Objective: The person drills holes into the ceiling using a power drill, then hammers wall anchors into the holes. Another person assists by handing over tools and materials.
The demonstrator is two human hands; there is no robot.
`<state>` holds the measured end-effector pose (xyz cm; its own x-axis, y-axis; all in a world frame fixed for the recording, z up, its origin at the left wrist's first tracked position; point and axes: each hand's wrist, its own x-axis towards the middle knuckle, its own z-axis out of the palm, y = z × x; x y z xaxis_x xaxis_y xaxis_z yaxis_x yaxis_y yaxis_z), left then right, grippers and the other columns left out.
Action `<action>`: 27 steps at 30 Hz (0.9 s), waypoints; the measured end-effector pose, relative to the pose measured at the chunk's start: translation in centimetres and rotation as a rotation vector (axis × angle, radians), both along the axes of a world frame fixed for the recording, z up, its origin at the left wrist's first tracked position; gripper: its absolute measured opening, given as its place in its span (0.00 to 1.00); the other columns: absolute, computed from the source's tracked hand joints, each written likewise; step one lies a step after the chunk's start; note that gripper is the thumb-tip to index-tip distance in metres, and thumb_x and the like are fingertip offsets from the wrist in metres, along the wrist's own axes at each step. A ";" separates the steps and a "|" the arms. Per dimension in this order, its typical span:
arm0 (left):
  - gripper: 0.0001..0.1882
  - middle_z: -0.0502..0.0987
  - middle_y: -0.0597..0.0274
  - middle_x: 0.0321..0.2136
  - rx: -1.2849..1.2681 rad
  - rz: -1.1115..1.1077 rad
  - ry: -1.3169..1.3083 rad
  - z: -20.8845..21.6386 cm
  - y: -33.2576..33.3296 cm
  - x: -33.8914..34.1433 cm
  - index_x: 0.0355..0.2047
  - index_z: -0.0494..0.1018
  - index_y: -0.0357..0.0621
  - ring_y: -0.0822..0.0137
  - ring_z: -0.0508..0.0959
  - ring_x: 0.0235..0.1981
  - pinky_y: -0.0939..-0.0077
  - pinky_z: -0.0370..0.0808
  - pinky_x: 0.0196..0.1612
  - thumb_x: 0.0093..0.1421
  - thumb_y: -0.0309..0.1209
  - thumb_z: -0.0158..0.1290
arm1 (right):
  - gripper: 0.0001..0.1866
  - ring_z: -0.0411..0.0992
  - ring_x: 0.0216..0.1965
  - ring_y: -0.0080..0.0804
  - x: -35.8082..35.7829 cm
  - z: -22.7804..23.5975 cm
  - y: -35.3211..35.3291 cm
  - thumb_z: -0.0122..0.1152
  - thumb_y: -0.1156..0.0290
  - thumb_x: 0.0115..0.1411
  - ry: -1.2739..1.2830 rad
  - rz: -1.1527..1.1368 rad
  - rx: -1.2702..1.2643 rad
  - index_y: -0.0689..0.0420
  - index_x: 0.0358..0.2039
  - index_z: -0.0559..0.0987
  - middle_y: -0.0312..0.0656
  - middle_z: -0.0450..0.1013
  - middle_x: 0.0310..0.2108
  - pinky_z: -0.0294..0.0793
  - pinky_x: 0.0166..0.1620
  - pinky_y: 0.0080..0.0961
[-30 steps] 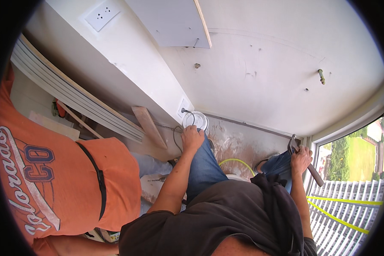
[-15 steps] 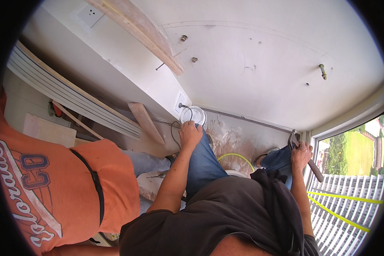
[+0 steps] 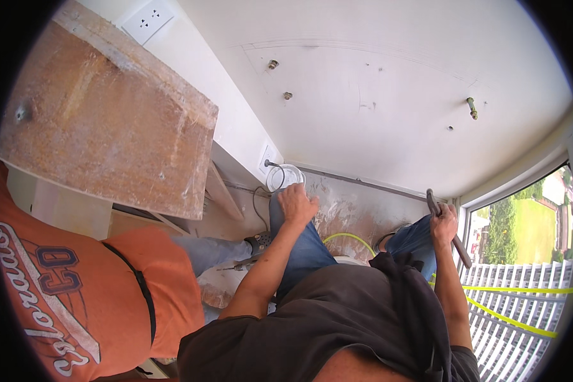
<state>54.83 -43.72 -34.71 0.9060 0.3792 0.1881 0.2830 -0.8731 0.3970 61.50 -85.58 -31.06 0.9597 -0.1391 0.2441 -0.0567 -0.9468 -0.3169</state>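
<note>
My left hand (image 3: 297, 204) rests on my left knee, its fingers spread and nothing in them. In my right hand (image 3: 444, 225) is a hammer (image 3: 462, 250), held by its handle over my right knee; the head points up toward the wall and the handle's end sticks out below my fist. A large, worn wooden board (image 3: 114, 114) fills the upper left, its broad brown face toward me. It lies in front of the white wall ledge and beside a person in an orange shirt (image 3: 63, 280). Whatever holds the board is hidden.
A white bucket (image 3: 293, 175) stands in the corner beside a socket with a plugged-in black cable (image 3: 275, 164). Bolts (image 3: 472, 108) stick out of the white wall. A yellow hose (image 3: 352, 235) crosses the dirty floor. A drill bit (image 3: 229, 268) shows near my left arm. The window (image 3: 522, 223) is at right.
The board has turned from edge-on to broad face and moved down and left, covering the pale strips behind it. My left fingers have spread. The hammer has tilted in my right hand.
</note>
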 end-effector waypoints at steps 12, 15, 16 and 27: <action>0.24 0.77 0.50 0.37 -1.636 -0.509 -0.082 9.8 -4.8 0.6 0.51 0.69 0.32 0.61 0.79 0.38 0.67 0.77 0.43 0.55 0.28 0.60 | 0.16 0.62 0.16 0.19 6.3 20.8 32.9 0.67 0.63 0.60 0.926 0.917 1.394 0.60 0.41 0.76 0.30 0.62 0.18 0.63 0.18 0.19; 0.10 0.74 0.57 0.21 -1.571 -0.188 -0.347 10.8 -1.0 2.7 0.36 0.70 0.35 0.65 0.75 0.18 0.71 0.74 0.26 0.53 0.23 0.56 | 0.15 0.64 0.17 0.19 8.3 18.6 39.7 0.67 0.63 0.60 0.824 1.013 1.376 0.59 0.39 0.76 0.32 0.65 0.19 0.65 0.18 0.19; 0.08 0.74 0.57 0.20 -1.526 -0.144 -0.349 10.7 0.9 3.6 0.34 0.71 0.35 0.65 0.74 0.18 0.71 0.74 0.24 0.53 0.23 0.55 | 0.14 0.65 0.18 0.20 8.7 17.8 41.6 0.67 0.63 0.60 0.694 0.941 1.317 0.59 0.38 0.75 0.32 0.66 0.20 0.66 0.19 0.20; 0.12 0.70 0.62 0.15 -1.344 -0.096 -0.247 9.7 10.4 9.9 0.35 0.71 0.33 0.69 0.70 0.12 0.75 0.68 0.17 0.48 0.21 0.57 | 0.14 0.68 0.23 0.22 14.4 13.4 48.2 0.59 0.65 0.63 0.296 0.807 1.169 0.61 0.41 0.69 0.37 0.68 0.25 0.73 0.25 0.24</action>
<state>64.72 -33.36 -25.03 0.9355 0.3348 -0.1125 0.0425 0.2094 0.9769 75.93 -37.34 -17.63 0.8655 0.4764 0.1550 0.1575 0.0350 -0.9869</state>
